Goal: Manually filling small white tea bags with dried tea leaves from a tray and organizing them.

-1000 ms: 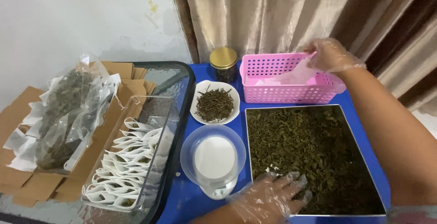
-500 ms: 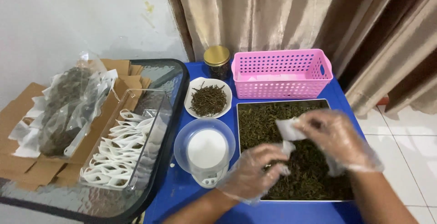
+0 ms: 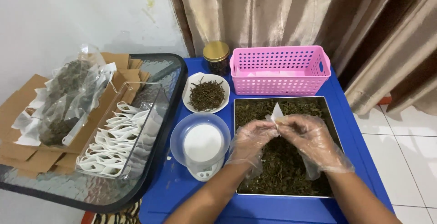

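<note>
Both gloved hands cover the middle of the metal tray point(image 3: 240, 151), hiding the leaves beneath. The small white bag point(image 3: 276, 113) shows only its top corner between the fingers. The pink basket point(image 3: 280, 85) hides its contents behind its wall. Forearms run off the bottom edge.

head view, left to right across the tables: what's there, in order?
Clear bag of dried leaves on cardboard → clear box of white filter bags → small scale with a clear bowl → metal tray of loose tea leaves, with both gloved hands holding a white paper bag over it.
</note>
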